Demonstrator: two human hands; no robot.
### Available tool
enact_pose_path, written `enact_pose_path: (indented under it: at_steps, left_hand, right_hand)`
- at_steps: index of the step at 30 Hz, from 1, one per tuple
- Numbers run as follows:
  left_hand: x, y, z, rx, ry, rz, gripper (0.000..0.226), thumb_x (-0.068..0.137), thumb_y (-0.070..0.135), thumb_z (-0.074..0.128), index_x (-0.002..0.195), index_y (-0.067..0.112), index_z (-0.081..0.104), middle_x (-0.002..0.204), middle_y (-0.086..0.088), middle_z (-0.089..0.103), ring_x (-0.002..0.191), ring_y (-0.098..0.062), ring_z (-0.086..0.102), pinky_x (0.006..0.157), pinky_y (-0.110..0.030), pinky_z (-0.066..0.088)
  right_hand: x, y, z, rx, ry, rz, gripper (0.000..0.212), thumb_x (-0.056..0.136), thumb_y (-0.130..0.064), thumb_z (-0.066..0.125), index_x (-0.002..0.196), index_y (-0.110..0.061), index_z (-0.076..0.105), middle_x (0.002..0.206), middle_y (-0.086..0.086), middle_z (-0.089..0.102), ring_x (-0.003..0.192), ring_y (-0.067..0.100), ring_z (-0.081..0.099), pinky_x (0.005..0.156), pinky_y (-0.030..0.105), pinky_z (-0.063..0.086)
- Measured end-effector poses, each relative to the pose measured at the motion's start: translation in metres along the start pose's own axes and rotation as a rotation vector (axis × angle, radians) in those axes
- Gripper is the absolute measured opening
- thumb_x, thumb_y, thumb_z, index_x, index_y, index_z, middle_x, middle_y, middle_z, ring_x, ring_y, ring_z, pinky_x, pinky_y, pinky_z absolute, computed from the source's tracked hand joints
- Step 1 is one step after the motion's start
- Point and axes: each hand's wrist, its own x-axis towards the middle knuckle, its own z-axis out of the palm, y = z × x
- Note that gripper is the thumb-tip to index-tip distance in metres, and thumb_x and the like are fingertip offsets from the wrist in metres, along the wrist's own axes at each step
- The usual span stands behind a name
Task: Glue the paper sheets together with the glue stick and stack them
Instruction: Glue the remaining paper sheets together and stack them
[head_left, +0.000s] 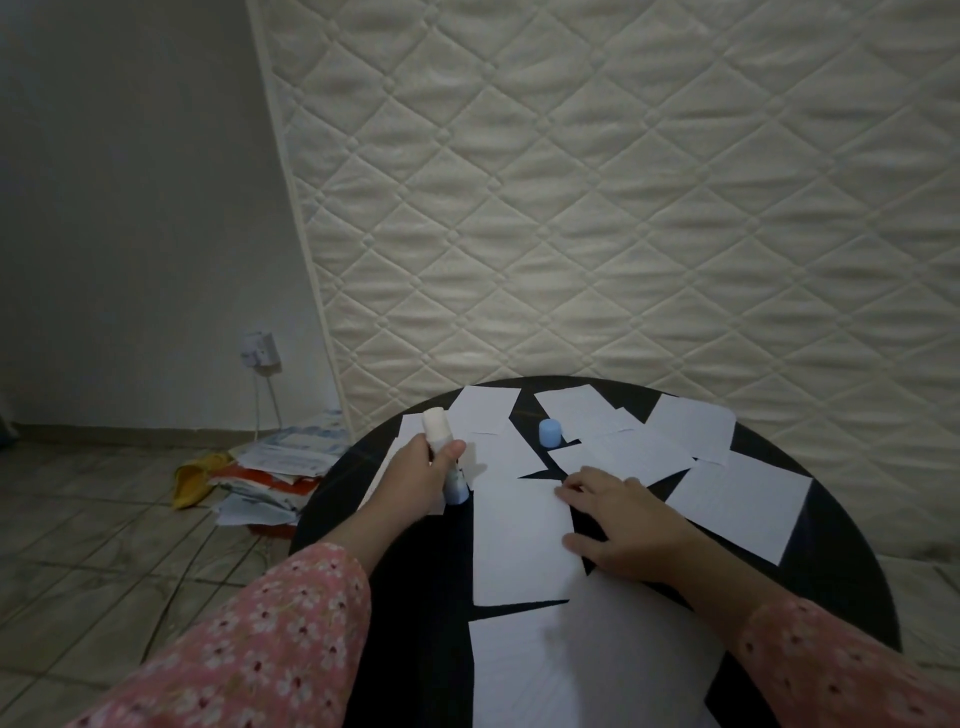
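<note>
Paper still lies scattered over most of the round black table (332, 519), so I judge the job to be early: I see no stack anywhere, only loose sheets fanned along the far rim and two larger ones near me. My left hand (415, 480) is curled round the glue stick (441, 454), holding it with the white end up and the blue base down, over the left side of the table. Its blue cap (549, 432) stands off by itself among the far sheets. My right hand (618, 525) lies flat with fingers spread, pressing the right edge of the middle sheet (519, 535); whether glue is already on it I cannot tell. Left to do, as I read it: glue, join, and pile nearly every sheet. For room, the near-left of the table is bare and dark, good for stacking. The right-hand sheet (737, 504) sits close to the rim, and a mattress (623, 208) stands just behind the table.
</note>
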Motion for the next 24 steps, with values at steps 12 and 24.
enact_pose_path:
  at_steps: [12, 24]
  left_hand:
    - [-0.004, -0.005, -0.003, 0.080, -0.141, 0.041, 0.049, 0.088, 0.030, 0.066, 0.131, 0.018, 0.047, 0.116, -0.002, 0.059, 0.088, -0.012, 0.057, 0.061, -0.019, 0.044]
    - [-0.019, -0.005, -0.031, -0.046, 0.378, 0.475, 0.040, 0.090, 0.033, 0.063, 0.122, 0.017, 0.046, 0.109, 0.007, 0.041, 0.092, -0.006, 0.045, 0.081, -0.023, 0.041]
  right_hand:
    - [-0.001, -0.006, -0.002, -0.045, -0.026, -0.005, 0.056, 0.090, -0.063, 0.044, 0.138, -0.034, 0.046, 0.134, -0.013, 0.042, 0.121, 0.008, 0.039, 0.097, 0.029, 0.030]
    - [-0.015, 0.009, -0.016, 0.026, 0.080, -0.036, 0.040, 0.095, -0.031, 0.049, 0.135, -0.033, 0.051, 0.141, -0.016, 0.045, 0.130, 0.007, 0.038, 0.101, 0.030, 0.028]
